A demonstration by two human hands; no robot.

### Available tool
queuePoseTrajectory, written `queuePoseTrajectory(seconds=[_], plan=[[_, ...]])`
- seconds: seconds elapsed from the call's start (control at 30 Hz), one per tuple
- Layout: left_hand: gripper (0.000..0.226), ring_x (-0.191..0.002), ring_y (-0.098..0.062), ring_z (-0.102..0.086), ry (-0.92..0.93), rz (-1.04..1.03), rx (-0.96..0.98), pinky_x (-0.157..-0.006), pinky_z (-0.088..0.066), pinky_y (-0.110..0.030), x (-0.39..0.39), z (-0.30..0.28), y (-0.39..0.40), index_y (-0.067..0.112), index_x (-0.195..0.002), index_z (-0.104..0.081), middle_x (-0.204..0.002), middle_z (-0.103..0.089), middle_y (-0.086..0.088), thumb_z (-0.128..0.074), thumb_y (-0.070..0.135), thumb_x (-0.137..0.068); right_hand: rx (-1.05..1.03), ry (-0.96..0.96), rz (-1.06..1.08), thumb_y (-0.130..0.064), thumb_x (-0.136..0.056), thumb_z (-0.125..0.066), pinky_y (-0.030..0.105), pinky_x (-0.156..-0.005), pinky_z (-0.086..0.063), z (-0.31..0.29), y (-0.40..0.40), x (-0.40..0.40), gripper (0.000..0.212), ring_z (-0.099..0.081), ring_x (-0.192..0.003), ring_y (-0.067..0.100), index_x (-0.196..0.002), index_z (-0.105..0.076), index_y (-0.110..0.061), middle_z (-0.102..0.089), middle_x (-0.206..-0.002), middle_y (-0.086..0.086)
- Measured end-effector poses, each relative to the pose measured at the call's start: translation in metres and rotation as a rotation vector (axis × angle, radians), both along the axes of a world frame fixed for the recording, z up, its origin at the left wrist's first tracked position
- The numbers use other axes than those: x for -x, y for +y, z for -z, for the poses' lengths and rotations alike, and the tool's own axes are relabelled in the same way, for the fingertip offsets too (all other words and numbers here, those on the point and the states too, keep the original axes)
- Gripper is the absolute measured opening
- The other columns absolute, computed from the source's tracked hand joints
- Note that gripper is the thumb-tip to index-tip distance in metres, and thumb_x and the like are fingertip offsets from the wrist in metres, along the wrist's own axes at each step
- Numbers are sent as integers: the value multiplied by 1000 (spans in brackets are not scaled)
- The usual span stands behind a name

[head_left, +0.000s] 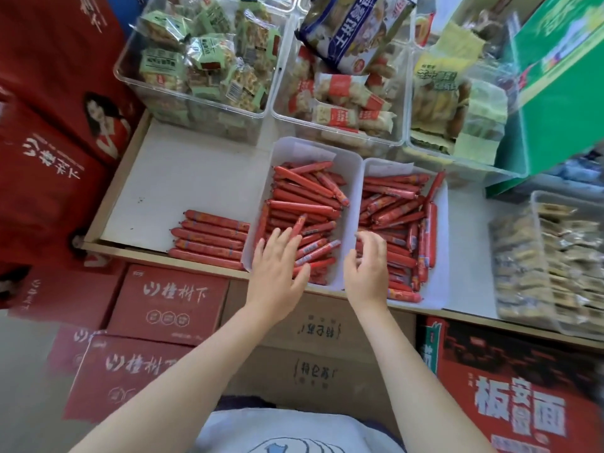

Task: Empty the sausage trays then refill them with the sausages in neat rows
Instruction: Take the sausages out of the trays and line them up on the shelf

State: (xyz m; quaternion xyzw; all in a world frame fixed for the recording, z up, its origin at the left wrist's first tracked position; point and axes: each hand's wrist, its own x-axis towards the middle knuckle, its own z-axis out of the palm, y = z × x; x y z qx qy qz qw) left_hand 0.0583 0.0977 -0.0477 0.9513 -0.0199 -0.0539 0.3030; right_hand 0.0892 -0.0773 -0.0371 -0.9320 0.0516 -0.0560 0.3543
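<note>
Centrally, the fingers [277,238] of the left hand [277,273] lie straight and slightly spread, palm down, their tips touching the jumbled red sausages [304,204] at the near end of the left tray [349,178]; one sausage [298,225] stands tilted just beyond the fingertips, and whether it is touched cannot be told. The right hand [367,266] hovers at the near left corner of the right tray [439,256], its fingers loosely curled and holding nothing, just above that tray's sausages [398,217], which lie mostly crosswise with several set lengthwise along the far side. Both trays are white, shallow and paper-lined, standing side by side and touching on the white bench [183,181]. Left of the left tray, directly on the bench, a row of sausages [209,238] lies in parallel, just beside the tray wall. Behind the trays stand clear bins [196,103] of wrapped snacks, with a blue bag [356,31] resting across the middle one and a green box [555,93] at the right. Another clear bin of packets [549,263] sits on the bench to the right. Below the bench edge are stacked red cartons [170,305] and brown cartons [320,331].
</note>
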Motion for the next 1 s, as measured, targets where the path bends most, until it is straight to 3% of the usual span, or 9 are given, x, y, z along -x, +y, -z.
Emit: queuePoseTrajectory(seconds=[0.1, 0.2, 0.33, 0.43, 0.57, 0.73, 0.83, 0.9, 1.0], plan=[[63, -153, -21, -16, 73, 100, -164, -123, 1, -43, 25, 20, -29, 19, -153, -38, -162, -30, -1, -26, 52, -100, 125, 95, 74, -1, -91, -50, 40, -94, -47, 0, -45, -17, 23, -56, -110, 28, -109, -64, -5, -60, -113, 9], [58, -151, -20, -20, 88, 158, -300, -121, 1, -40, 29, 32, -31, 24, -151, -42, -160, -34, 4, -24, 51, -103, 291, 391, 21, -12, -93, -53, 41, -102, -41, 13, -75, -29, 34, -48, -123, 27, -127, -56, -13, -55, -130, 7], [63, -152, -13, -8, 132, 182, -284, -118, 7, -36, 24, 28, -29, 32, -155, -33, -163, -23, 12, -15, 57, -99, 566, 528, -116, -28, -95, -60, 48, -105, -34, 26, -83, -31, 46, -42, -128, 28, -137, -44, -25, -47, -137, 2], [74, -152, -9, 3, 221, 172, -256, -120, 8, -37, 20, 19, -31, 38, -157, -21, -165, -10, 18, -2, 66, -91, 498, 558, -89, -29, -96, -58, 48, -102, -34, 29, -86, -35, 38, -47, -123, 30, -133, -49, -25, -53, -130, 4], [78, -151, -7, 4, 282, 175, -231, -120, 8, -38, 16, 14, -29, 41, -157, -18, -165, -11, 17, 0, 70, -87, 54, 440, 142, -29, -95, -60, 36, -93, -40, 18, -91, -28, 29, -55, -109, 27, -121, -62, -19, -57, -119, 7], [74, -151, -4, 6, 355, 180, -176, -120, 11, -37, 14, 8, -30, 44, -156, -14, -164, -14, 18, -6, 73, -89, -620, 249, 487, -20, -92, -63, 23, -77, -48, -36, -91, -13, 11, -64, -88, 12, -102, -64, -19, -67, -92, -8], [63, -152, -5, -2, 414, 135, -71, -122, 5, -39, 10, -4, -31, 41, -155, -22, -163, -21, 14, -28, 67, -97, -1217, 242, 480, -5, -94, -60, 32, -84, -54, -55, -77, -10, 12, -69, -95, 23, -99, -61, -16, -70, -101, 8], [60, -148, -3, -19, 395, 67, 186, -119, -10, -32, 7, -23, -33, 45, -151, -31, -156, -35, 16, -39, 65, -95, -1523, 309, 456, -4, -95, -58, 38, -88, -57, -64, -59, -9, 8, -70, -97, 27, -97, -62, -11, -72, -100, 14], [40, -122, 14, -48, 486, -199, 911, -101, -34, -13, -1, -57, -42, 44, -138, -47, -134, -53, 24, -52, 50, -99, -1718, 492, 411, -18, -98, -57, 38, -87, -59, -73, -19, -3, 20, -72, -93, 29, -104, -64, 0, -72, -98, 18]])
